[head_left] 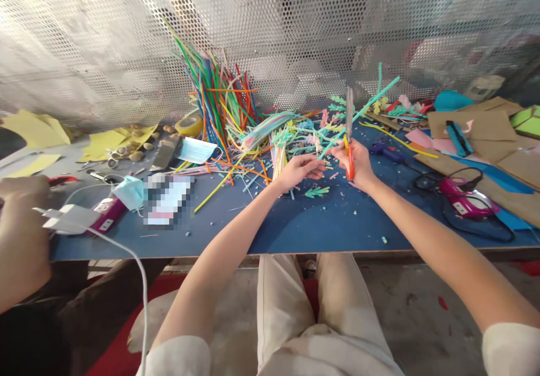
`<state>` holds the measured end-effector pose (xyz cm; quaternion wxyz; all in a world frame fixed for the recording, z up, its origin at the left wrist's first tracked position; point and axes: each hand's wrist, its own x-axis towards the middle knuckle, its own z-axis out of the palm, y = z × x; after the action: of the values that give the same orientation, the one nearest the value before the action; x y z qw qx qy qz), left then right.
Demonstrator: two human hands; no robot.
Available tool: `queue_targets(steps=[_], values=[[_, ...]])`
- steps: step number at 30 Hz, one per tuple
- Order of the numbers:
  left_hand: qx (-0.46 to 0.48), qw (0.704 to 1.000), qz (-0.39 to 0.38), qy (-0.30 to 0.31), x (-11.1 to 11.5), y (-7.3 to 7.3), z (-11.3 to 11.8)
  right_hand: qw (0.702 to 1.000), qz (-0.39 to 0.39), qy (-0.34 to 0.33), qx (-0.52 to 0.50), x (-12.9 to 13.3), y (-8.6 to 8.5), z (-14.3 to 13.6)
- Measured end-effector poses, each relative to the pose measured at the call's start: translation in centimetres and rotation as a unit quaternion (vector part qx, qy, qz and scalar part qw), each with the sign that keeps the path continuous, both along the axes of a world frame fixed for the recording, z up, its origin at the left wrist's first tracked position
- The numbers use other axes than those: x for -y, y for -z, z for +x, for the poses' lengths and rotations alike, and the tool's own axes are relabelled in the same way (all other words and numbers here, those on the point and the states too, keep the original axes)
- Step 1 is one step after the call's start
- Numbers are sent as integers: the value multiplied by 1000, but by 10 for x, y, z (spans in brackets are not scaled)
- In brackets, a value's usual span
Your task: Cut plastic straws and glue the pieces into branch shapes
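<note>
Between the fingertips of my left hand [300, 171] is the lower end of a teal pipe cleaner [373, 99], which slants up to the right. My right hand [358, 165] is wrapped round the orange and yellow handles of a pair of scissors [350, 108]. Their blades point upward, close beside the pipe cleaner; whether they touch it I cannot tell. A small teal leafy sprig [317, 192] lies on the table just below my hands. Behind them spreads a heap of teal and pastel leafy stems [310, 139].
A tall bundle of coloured pipe cleaners [219, 106] stands against the perforated metal screen [270, 32]. At right lie a purple glue gun [387, 151], cardboard [472, 125] and a magenta power strip [468, 198]. Another person's arm [25, 235] rests at far left, near a white charger [71, 218].
</note>
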<state>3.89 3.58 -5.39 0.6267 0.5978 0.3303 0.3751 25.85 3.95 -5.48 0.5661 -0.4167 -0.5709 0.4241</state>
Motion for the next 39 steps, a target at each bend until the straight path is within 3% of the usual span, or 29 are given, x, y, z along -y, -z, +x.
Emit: queue_targets(steps=[3, 6, 9, 13, 19, 29, 39], values=[[38, 997, 10, -63, -4, -2, -1, 995, 13, -1, 96, -4, -9, 17], [71, 990, 17, -121, -9, -2, -4, 972, 45, -11, 232, -9, -19, 38], [101, 986, 12, -133, -13, -1, -7, 929, 77, -32, 361, -13, -24, 52], [117, 986, 18, -115, -15, 3, -8, 896, 95, -64, 429, -16, -21, 51], [73, 991, 14, -110, -11, -2, -10, 899, 12, -124, 421, -12, -19, 38], [11, 995, 36, -94, -1, -14, -9, 920, -68, -226, 313, -2, -24, 29], [28, 992, 71, -101, -5, -16, -13, 932, -43, -177, 313, 0, -25, 21]])
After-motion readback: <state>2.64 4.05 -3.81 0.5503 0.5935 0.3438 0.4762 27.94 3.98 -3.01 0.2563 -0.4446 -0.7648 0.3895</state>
